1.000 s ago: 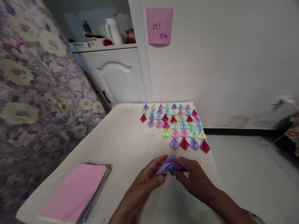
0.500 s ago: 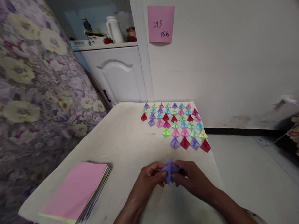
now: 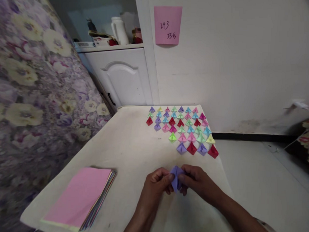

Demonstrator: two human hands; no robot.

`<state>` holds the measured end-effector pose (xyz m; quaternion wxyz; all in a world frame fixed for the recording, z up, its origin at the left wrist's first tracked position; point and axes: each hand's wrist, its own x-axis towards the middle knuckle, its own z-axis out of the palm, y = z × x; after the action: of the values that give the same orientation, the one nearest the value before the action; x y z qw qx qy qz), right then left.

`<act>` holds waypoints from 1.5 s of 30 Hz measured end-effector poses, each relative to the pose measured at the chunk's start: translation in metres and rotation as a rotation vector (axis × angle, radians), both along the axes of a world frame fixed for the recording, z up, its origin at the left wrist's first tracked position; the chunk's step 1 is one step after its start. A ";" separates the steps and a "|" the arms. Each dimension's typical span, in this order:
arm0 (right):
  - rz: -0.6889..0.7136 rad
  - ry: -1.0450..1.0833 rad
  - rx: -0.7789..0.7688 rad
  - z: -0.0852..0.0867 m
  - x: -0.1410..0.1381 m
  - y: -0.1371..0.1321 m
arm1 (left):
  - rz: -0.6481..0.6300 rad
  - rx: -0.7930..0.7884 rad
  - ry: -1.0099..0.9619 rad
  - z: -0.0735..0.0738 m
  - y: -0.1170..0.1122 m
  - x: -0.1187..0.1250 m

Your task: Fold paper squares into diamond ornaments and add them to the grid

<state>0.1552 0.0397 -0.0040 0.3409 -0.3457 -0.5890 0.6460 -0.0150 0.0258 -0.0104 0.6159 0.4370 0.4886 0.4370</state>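
Note:
Between my two hands, near the front of the table, is a piece of purple folded paper point(image 3: 176, 179), diamond-shaped with a crease down its middle. My left hand point(image 3: 158, 182) pinches its left side, thumb on the near face. From the right, my right hand point(image 3: 196, 181) grips the other side, thumb pressed on the paper; the fingers behind it are partly hidden. Beyond my hands lie rows of small folded paper pieces point(image 3: 191, 148) in red, purple, pink, green, blue and yellow.
A stack of coloured paper point(image 3: 78, 198), pink on top, lies at the table's left front. The cream table point(image 3: 128, 145) meets a white cabinet point(image 3: 125, 77) and wall. A floral curtain point(image 3: 43, 108) hangs at left; a pink note point(image 3: 167, 25) is on the wall.
The purple folded paper has been turned or refolded in my fingers: its side points no longer stick out and it looks narrower. Both thumbs have shifted slightly upward on it.

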 end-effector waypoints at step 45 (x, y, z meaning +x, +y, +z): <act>-0.349 -0.020 -0.089 -0.019 -0.008 0.006 | 0.064 -0.043 0.069 -0.005 -0.007 0.021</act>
<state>0.1468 0.0456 -0.0231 0.4263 -0.4636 -0.4943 0.5992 0.0057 0.0188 -0.0150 0.5937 0.4226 0.5324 0.4307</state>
